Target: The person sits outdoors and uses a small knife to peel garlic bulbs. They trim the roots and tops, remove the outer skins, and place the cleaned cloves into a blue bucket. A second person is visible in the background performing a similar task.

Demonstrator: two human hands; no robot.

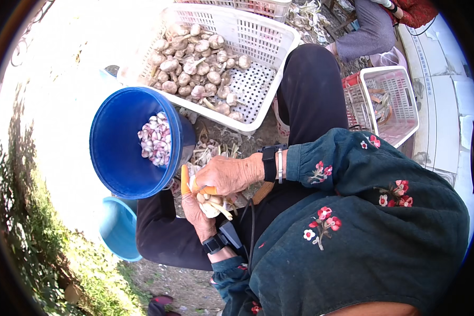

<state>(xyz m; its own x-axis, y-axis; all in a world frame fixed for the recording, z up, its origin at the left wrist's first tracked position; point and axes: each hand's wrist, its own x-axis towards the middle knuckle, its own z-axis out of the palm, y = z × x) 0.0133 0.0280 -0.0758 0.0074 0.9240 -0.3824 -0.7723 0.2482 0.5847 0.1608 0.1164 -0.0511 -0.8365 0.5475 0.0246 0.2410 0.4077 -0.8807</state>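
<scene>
My left hand (198,213), an orange cover on one digit, holds a partly split garlic bulb (210,206) with its stem pointing down and right. My right hand (231,173) also wears an orange cover; its fingers press on the bulb from above, and their tips are partly hidden. Just left of the hands, a tilted blue bucket (122,146) contains pink-white garlic cloves (156,139). Beyond them, a white perforated plastic crate (245,126) contains many unpeeled, soil-marked garlic bulbs (197,65). Garlic skins and stems (209,152) lie on the ground between crate and hands.
A light-blue basin (118,233) stands below the bucket, by my knee. At the right is another white crate (403,106) with a few things inside. Another person's grey-trousered leg (365,31) shows at top right. A dark cable runs by my left wrist.
</scene>
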